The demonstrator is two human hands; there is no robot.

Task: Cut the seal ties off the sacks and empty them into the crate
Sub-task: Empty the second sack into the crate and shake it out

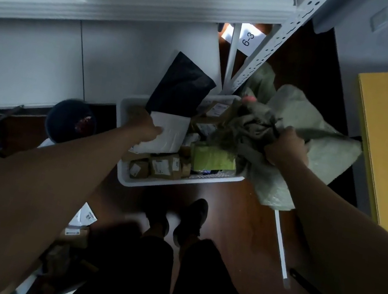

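Fingers of our right hand (pixel 285 147) bunch the sack (pixel 302 129) over the crate (pixel 170 187) so parcels fall in; our left hand (pixel 147 125) grips a white parcel (pixel 167 131), probably making room inside.

Left hand (pixel 148 126) grips white mailer (pixel 164 132) over white crate (pixel 181 183) – right hand (pixel 287 150) at 3 o'clock bunches green sack (pixel 317 148), small boxes (pixel 158 165) inside crate.
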